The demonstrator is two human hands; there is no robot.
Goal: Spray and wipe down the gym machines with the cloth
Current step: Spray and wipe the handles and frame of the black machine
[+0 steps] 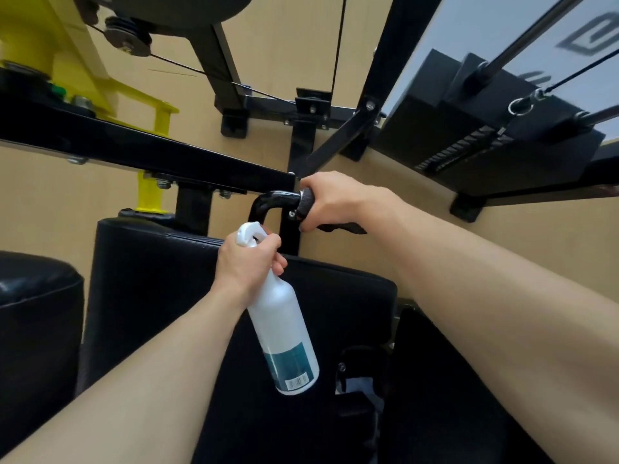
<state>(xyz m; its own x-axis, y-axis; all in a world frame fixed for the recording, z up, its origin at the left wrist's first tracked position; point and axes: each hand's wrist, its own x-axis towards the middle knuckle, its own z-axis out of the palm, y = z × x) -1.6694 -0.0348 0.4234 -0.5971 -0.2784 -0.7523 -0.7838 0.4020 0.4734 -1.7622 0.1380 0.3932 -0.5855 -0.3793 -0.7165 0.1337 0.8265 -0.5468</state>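
A smooth tan floor point(385, 169) is spreading under everything. A shiny white panel with grey marks point(522, 31) is standing at the right, catching bright light.

Both forearms point(502, 296) are bare, without sleeves, gloves or jewellery.

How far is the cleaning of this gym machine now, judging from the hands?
Done: nothing provable; no wet marks show. In hand: the right hand wraps a dark cloth round the black curved metal handle, while the left hand holds the white plastic spray bottle. Left: probably the black padded backrest.
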